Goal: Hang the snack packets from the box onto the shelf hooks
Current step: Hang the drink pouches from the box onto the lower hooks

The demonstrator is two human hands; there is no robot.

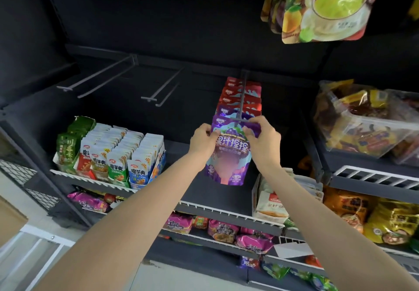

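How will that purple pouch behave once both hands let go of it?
The purple pouch looks like thin glossy film, so probably floppy and a bit slippery. Held only at its top corners by left hand and right hand, it likely swings on the hook.

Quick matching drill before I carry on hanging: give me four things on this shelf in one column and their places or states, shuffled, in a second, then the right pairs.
Things:
1. purple packet
2. red packets
3. two bare hooks
4. green-bowl pouch

Places or states:
A. hanging from the row above, upper right
B. empty, left of the loaded hook
C. held at its top by the left hand and right hand
D. already on the hook, behind the front packet

Pairs: 1-C, 2-D, 3-B, 4-A
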